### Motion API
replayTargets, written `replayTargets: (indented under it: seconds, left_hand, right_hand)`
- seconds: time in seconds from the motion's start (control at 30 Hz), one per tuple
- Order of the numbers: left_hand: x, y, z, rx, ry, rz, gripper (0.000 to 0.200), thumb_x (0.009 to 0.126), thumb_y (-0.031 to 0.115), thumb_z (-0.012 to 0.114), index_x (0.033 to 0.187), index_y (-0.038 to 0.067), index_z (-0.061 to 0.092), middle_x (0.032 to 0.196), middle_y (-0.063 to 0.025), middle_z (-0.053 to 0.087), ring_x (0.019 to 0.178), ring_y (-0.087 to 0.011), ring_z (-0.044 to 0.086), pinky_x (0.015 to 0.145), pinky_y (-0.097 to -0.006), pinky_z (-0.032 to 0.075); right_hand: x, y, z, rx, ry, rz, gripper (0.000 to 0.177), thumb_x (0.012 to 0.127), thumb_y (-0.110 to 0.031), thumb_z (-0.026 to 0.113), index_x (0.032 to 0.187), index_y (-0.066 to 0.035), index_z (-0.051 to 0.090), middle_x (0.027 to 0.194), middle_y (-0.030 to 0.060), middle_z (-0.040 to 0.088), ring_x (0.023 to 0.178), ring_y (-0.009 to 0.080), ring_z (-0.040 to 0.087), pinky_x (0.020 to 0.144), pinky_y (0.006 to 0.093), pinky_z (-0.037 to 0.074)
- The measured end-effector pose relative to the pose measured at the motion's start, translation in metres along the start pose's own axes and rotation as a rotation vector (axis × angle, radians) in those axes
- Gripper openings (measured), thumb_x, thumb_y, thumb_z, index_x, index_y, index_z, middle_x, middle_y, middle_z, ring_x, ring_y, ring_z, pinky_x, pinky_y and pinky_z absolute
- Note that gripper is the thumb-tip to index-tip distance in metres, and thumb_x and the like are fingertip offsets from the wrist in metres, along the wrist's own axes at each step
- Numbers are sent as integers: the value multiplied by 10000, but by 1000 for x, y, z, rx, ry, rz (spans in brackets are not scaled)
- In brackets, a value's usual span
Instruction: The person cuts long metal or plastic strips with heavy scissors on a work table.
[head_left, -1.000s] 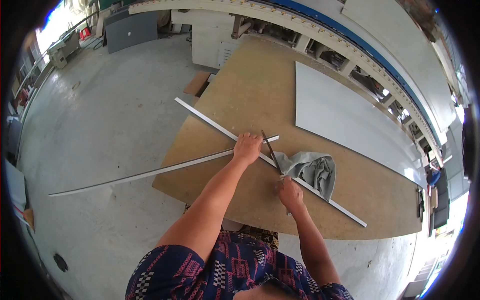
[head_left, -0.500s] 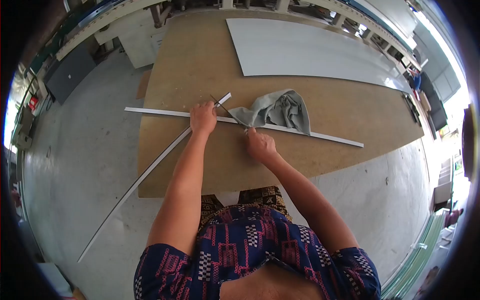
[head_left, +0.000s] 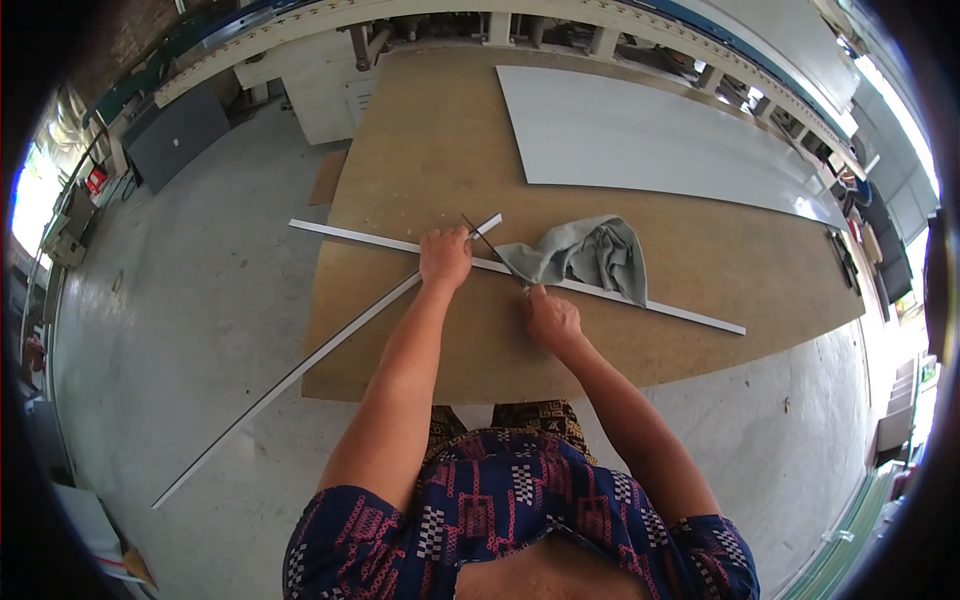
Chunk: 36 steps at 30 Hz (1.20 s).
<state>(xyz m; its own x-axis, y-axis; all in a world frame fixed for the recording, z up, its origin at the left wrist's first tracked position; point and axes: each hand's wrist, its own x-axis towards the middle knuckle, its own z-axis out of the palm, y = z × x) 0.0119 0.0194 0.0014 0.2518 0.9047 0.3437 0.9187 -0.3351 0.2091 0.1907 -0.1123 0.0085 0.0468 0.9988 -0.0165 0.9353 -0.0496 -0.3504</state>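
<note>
My left hand (head_left: 445, 257) presses down on a long white strip (head_left: 350, 236) that lies across the brown worktable (head_left: 430, 150). A second white strip (head_left: 300, 372) crosses under that hand and hangs off the table's near-left edge toward the floor. My right hand (head_left: 551, 317) grips a thin dark blade-like tool (head_left: 490, 247), its tip lying over the first strip near my left hand. A crumpled grey cloth (head_left: 592, 252) rests on the strip just right of the tool.
A large white panel (head_left: 650, 140) lies flat on the far right of the table. A long machine frame (head_left: 520, 15) runs behind the table. Grey concrete floor (head_left: 170, 300) spreads to the left, with a dark board and clutter at the far left wall.
The view has swung right and then settled; both hands stay on the strip and tool. The tool's tip has shifted only slightly along the strip.
</note>
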Motion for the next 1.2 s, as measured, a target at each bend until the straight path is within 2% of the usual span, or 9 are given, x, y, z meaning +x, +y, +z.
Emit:
replayTargets:
  seconds: [0.17, 0.37, 0.43, 0.53, 0.63, 0.77, 0.9, 1.1, 1.2]
  left_hand:
    - [-1, 1, -5, -24, -8, 0, 133, 847, 231, 545, 896, 109, 566, 911, -52, 620, 916, -266, 549, 831, -418, 390]
    - [1, 1, -6, 1, -16, 10, 138, 845, 234, 543, 887, 104, 563, 904, -65, 619, 913, -274, 551, 822, -427, 397]
    - [0, 0, -3, -16, -9, 19, 142, 848, 238, 536, 879, 101, 554, 910, -70, 614, 916, -285, 550, 808, -450, 402]
    - [-1, 0, -3, -12, 34, 46, 124, 837, 222, 543, 860, 102, 565, 877, -72, 611, 894, -279, 553, 797, -431, 406]
    - [3, 0, 0, 10, -26, 32, 121, 834, 222, 544, 845, 102, 562, 865, -73, 605, 875, -283, 551, 782, -438, 412]
    - [1, 3, 1, 10, 39, 66, 117, 832, 221, 546, 832, 105, 560, 855, -72, 604, 854, -283, 550, 780, -435, 411]
    - [0, 2, -5, 35, 4, 52, 123, 833, 226, 546, 848, 106, 565, 867, -74, 605, 874, -283, 549, 784, -430, 409]
    - [1, 2, -4, 62, -24, 33, 153, 844, 251, 533, 873, 107, 574, 901, -74, 612, 891, -284, 547, 794, -435, 403]
    - [0, 6, -7, 58, -45, 40, 154, 849, 255, 529, 874, 109, 573, 902, -71, 611, 894, -280, 545, 802, -430, 398]
  right_hand:
    - [-2, -4, -7, -9, -43, 34, 241, 855, -236, 495, 988, -39, 457, 760, 221, 625, 755, 408, 607, 689, 510, 452]
    - [0, -10, -16, -6, -62, 25, 212, 841, -188, 477, 938, 0, 475, 778, 219, 638, 760, 378, 634, 678, 485, 485]
    - [12, -14, -13, 36, -52, 0, 209, 842, -177, 462, 946, 3, 484, 782, 217, 639, 771, 374, 636, 682, 478, 491]
    - [32, -35, -22, 54, -91, -19, 206, 842, -150, 435, 953, 8, 505, 797, 207, 644, 795, 365, 640, 689, 457, 504]
    - [47, -33, -11, 44, -24, -17, 206, 840, -133, 424, 961, 5, 516, 836, 196, 650, 813, 351, 644, 697, 439, 509]
    - [19, -18, -16, 71, -111, 40, 204, 835, -131, 425, 951, 5, 524, 869, 203, 648, 840, 353, 639, 716, 444, 504]
    - [-1, -16, -32, 72, -154, 55, 214, 817, -125, 443, 956, 11, 531, 892, 214, 646, 870, 362, 631, 748, 448, 494]
    - [57, -48, -19, 122, -120, 52, 231, 806, -126, 463, 978, 12, 531, 909, 215, 647, 895, 365, 628, 772, 442, 490]
    - [56, -44, -19, 156, -83, 20, 240, 809, -129, 461, 988, 13, 533, 899, 213, 648, 898, 368, 628, 783, 441, 489]
